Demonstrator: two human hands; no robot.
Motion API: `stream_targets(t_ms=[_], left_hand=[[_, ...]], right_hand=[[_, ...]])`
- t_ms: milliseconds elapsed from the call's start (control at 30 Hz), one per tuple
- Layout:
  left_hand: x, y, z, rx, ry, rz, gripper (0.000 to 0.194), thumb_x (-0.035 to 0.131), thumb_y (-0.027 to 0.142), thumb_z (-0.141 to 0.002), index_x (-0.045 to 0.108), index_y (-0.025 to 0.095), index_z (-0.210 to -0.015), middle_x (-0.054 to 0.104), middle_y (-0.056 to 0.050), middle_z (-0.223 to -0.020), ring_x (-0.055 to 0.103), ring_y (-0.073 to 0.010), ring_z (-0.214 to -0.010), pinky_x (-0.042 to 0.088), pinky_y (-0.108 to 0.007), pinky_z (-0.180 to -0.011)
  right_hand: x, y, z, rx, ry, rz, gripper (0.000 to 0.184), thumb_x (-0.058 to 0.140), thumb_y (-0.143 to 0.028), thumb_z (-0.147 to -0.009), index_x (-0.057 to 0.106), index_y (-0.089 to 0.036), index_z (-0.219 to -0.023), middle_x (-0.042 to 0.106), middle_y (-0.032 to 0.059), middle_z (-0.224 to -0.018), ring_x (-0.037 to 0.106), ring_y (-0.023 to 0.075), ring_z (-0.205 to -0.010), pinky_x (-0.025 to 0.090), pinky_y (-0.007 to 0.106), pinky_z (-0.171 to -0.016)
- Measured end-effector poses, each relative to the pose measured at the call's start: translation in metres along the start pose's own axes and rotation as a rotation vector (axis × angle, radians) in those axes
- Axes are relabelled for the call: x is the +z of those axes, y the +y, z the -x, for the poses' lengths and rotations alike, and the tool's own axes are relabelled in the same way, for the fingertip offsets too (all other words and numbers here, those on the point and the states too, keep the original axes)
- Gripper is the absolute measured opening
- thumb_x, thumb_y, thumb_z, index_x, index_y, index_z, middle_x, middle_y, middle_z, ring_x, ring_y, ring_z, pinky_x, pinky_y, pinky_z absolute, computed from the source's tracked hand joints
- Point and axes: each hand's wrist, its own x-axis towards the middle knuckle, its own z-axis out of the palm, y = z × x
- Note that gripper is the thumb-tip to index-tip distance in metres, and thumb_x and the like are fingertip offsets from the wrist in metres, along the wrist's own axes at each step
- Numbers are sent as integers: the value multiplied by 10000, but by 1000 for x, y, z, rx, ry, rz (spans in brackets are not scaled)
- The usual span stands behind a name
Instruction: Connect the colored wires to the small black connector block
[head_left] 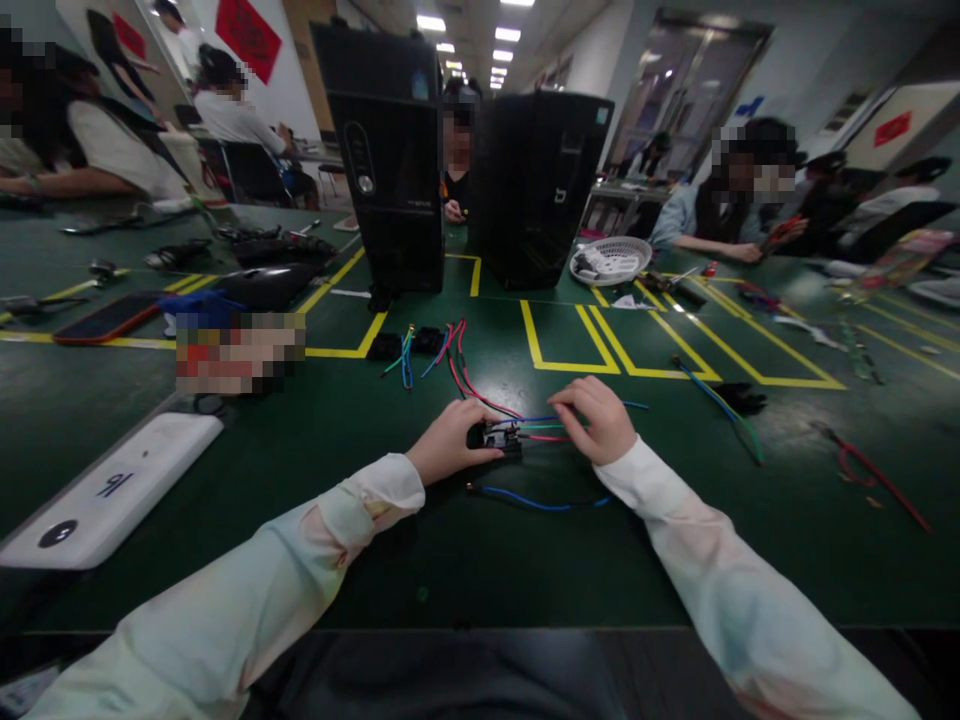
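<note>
My left hand [452, 442] is closed around a small black plug-like housing [511, 452], thumb on the near side and fingers on the far side. Its upper face shows metal parts. Blue, green and red wires [538, 428] run out of it to the right. Over these wires my right hand [596, 420] is bent with its fingers together, closed about them; the exact contact is partly hidden. A loose blue wire [525, 496] lies on the green table just in front of both hands. Behind the housing, red and black wires [480, 388] curve away.
Two black computer towers [394, 240] [525, 200] stand at the back. More cut wires [409, 360] [724, 405] lie around. A white device [112, 490] is at left, a red wire [885, 485] at right, a white basket [611, 262] beyond. Other people sit around.
</note>
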Motion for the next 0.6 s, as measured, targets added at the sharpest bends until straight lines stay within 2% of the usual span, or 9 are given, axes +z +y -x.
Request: stream_targets(t_ms=[100, 233, 400, 600], left_hand=[[0, 0, 0, -2, -11, 5, 388, 694, 409, -692, 581, 191, -992, 582, -36, -962, 507, -212, -927, 407, -339, -818], [0, 0, 0, -5, -16, 11, 397, 690, 427, -691, 584, 189, -991, 584, -35, -957, 511, -208, -918, 406, -332, -808], [-1, 3, 1, -7, -1, 7, 385, 685, 408, -697, 583, 189, -997, 584, -42, -971, 511, -214, -933, 408, -338, -817], [0, 8, 1, -39, 42, -17, 354, 677, 419, -684, 588, 186, -934, 579, -36, -926, 517, -209, -893, 422, -331, -783]], right_hand=[[-2, 3, 2, 47, 1, -77, 117, 429, -168, -865, 542, -169, -833, 553, 46, -709, 468, 156, -660, 386, 299, -628], [0, -6, 8, -7, -164, -73, 96, 448, -207, -865, 527, -168, -827, 542, 45, -711, 478, 157, -672, 387, 285, -619], [1, -11, 15, -7, -284, -35, 139, 421, -221, -881, 531, -171, -813, 562, 67, -772, 510, 163, -731, 416, 276, -649], [3, -8, 29, 101, -352, -148, 144, 406, -231, -900, 537, -175, -917, 593, 58, -822, 564, 140, -721, 443, 249, -646]])
